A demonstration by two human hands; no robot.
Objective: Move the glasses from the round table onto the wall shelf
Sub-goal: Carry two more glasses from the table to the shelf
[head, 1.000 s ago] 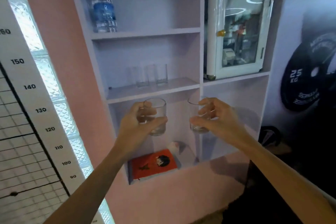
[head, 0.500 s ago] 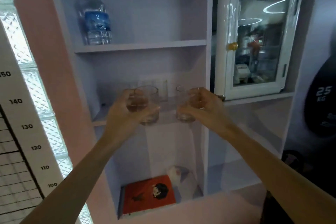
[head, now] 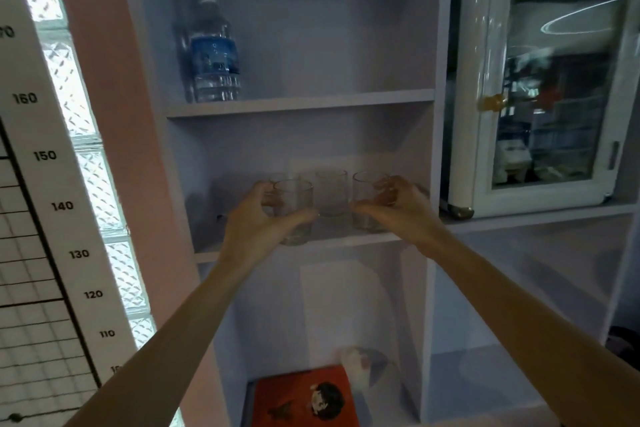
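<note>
Head view: the left hand (head: 261,224) wraps its grip round a clear tumbler (head: 294,218), thumb in front and fingers behind, at the front edge of the wall shelf's middle board (head: 346,240). The right hand (head: 398,210) holds a second tumbler (head: 366,204) the same way, just right of it. I cannot tell whether either base touches the board. Two more glasses (head: 332,192) stand behind, near the back wall. A water bottle (head: 214,45) stands one board higher; a red book (head: 301,399) lies below.
</note>
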